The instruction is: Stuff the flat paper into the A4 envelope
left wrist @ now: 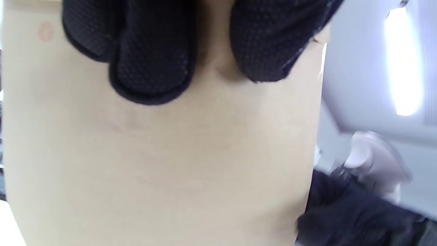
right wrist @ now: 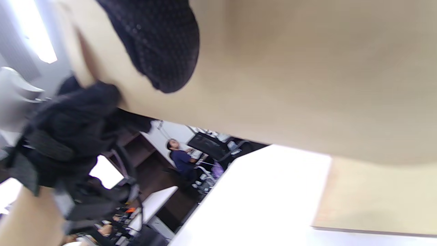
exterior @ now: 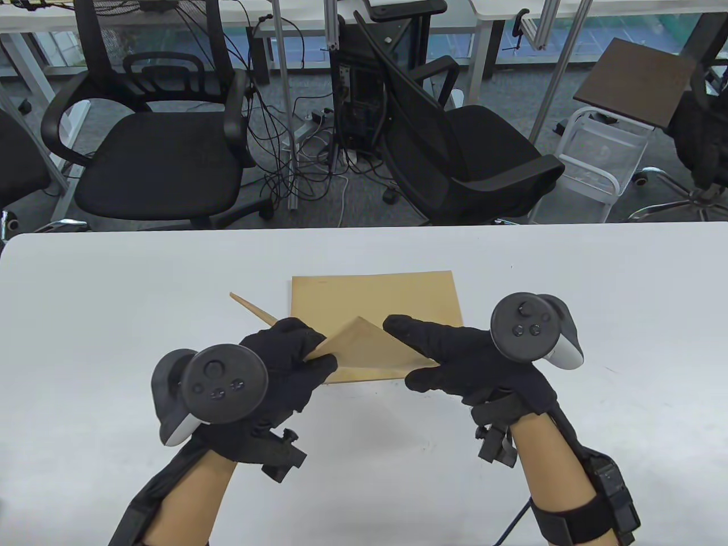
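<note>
On the white table (exterior: 114,296) a brown envelope (exterior: 375,301) lies flat, its near part lifted between the hands — the left hand (exterior: 284,364) pinches the raised paper, the right hand (exterior: 455,358) rests straight-fingered on it.

envelope (exterior: 375,301): plain tan A4, lying flat on the white counter (exterior: 114,296), far edge pretty much square to the counter's back edge
near part: a tan layer is lifted into a peak
paper: can't tell it apart from the envelope tbh
</note>
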Tool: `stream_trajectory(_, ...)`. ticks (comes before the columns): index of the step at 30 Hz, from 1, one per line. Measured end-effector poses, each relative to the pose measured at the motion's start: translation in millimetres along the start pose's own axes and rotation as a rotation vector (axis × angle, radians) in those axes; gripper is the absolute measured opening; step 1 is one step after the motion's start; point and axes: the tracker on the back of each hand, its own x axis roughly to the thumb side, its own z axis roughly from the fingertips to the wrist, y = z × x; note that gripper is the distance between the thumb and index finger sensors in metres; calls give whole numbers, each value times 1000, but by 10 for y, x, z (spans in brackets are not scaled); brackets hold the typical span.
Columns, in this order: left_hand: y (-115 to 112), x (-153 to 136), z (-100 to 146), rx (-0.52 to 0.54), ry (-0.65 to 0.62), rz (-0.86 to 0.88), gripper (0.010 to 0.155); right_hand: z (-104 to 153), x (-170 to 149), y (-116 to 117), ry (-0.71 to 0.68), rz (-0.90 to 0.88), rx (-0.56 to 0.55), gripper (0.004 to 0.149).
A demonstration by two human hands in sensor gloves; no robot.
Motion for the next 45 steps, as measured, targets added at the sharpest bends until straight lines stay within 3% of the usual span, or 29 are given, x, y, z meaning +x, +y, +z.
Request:
stream_trajectory(3,-65,-178,3,-6,-35,1,33,2,-114,51,23,2,-54,52)
stream_trajectory(8,-237,-485,-5,-17,63,9,42,-9,-90,75,6,319,-248,50)
stream_trajectory(10,-292,-626,13,-74,105,-37,66,-1,-99,57,17,450,-313,50)
stream_trajectory(15,-412,-829,163,-140,160,-202,86,-71,-299,85,73,728,-410,51)
stream_trajectory(21,-743,-1123,499,-286,220,-332,93,-400,-712,431,123,878,-304,53)
stream_trajectory(27,-1284,-1431,897,-408,306,-282,93,-822,-1173,973,206,978,-170,54)
stream_trajectory(31,-1507,-1530,1003,-447,339,-215,92,-959,-1370,1273,247,985,-103,56)
stream_trajectory(34,-1549,-1569,1000,-506,357,-237,93,-989,-1437,1433,281,977,-57,57)
stream_trajectory(39,-1601,-1563,1042,-506,334,-251,92,-989,-1516,1581,304,951,32,58)
stream_trajectory(45,-1659,-1609,1138,-569,338,-321,92,-936,-1644,1684,432,803,116,64)
